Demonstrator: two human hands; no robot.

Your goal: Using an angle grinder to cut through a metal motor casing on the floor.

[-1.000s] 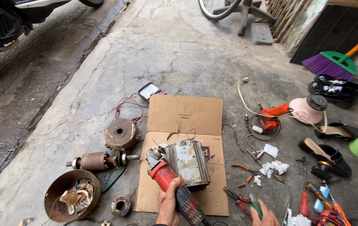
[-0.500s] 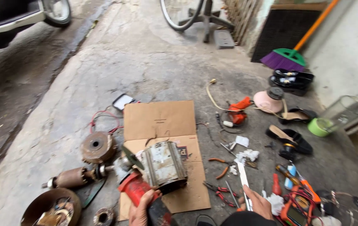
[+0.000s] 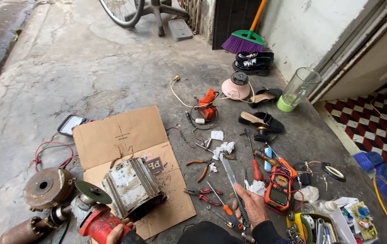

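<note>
Head view shows the right hand (image 3: 252, 205) gripping a long flat metal file (image 3: 232, 183), near and right of the cardboard (image 3: 121, 135). Near left, the left hand (image 3: 116, 232) clasps a red angle grinder (image 3: 96, 219) beside the grey motor housing (image 3: 132, 185).

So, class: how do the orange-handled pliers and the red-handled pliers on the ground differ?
The orange-handled pliers lie on bare concrete beside the cardboard sheet; the red-handled pliers lie nearer the right hand. The orange handles curve and spread apart; the red ones are straighter and closer together. Both lie flat, untouched by either hand.
</note>
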